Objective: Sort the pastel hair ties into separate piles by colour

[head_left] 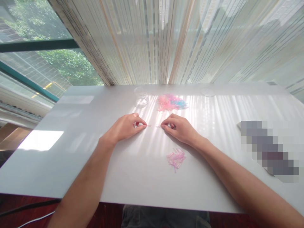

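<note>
Near the middle of the white table, my left hand point(131, 125) pinches a tiny pale pink rubber band point(148, 126) between thumb and forefinger. Facing it across a small gap, my right hand point(177, 128) pinches another thin, pale rubber band point(158, 127). Both loops stick out from the fingertips, apart from each other. Beyond the hands lies a large tangled pile of pink, orange, purple and blue rubber bands point(171, 103). Closer to me, a smaller heap of pink and purple rubber bands point(176, 159) sits left of my right forearm.
A clear round container point(141, 100) stands behind my left hand, and what looks like its clear lid point(208, 92) lies at the back right. A pixelated flat object point(268, 148) rests on the right. A striped curtain point(152, 41) hangs behind the white table point(78, 152).
</note>
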Available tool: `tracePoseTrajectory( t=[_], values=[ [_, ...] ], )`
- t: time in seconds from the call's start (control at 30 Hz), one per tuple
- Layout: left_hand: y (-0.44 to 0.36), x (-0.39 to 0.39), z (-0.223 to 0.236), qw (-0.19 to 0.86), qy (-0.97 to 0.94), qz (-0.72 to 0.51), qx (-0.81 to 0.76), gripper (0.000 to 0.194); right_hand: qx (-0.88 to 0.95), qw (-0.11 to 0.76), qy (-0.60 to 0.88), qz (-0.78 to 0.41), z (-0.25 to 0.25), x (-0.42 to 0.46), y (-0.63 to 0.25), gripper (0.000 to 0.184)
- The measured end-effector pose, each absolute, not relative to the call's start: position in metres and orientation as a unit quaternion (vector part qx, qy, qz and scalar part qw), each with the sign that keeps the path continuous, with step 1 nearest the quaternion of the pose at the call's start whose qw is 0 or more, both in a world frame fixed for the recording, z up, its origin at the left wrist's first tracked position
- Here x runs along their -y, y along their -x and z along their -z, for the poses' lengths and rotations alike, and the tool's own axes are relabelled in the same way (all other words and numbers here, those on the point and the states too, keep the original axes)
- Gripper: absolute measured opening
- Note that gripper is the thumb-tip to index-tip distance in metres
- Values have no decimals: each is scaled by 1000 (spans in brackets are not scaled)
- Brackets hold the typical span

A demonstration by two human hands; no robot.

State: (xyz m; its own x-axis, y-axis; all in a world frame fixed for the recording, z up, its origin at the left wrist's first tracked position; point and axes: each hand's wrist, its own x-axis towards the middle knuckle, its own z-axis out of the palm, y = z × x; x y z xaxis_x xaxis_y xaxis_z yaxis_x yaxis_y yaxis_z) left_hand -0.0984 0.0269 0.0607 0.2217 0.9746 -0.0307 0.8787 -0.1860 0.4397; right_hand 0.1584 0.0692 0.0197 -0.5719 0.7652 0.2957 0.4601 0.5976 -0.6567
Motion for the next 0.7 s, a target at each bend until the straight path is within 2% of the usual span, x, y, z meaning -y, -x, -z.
tracePoseTrajectory(
  t=[0.27,0.4,0.57,0.7],
  values=[
    [92,-26,-61,161,-784,-113,-588,29,848,259,384,-258,-24,-69,-153,8],
    [89,-22,-67,149,-771,-151,-600,27,858,255,377,-239,-23,-69,-152,8],
    [87,-17,-69,176,-773,-228,-565,20,847,350,326,-231,-21,-67,-154,9],
    [88,-16,-67,162,-770,-272,-553,17,841,429,282,-169,-23,-63,-155,11]
  ],
)
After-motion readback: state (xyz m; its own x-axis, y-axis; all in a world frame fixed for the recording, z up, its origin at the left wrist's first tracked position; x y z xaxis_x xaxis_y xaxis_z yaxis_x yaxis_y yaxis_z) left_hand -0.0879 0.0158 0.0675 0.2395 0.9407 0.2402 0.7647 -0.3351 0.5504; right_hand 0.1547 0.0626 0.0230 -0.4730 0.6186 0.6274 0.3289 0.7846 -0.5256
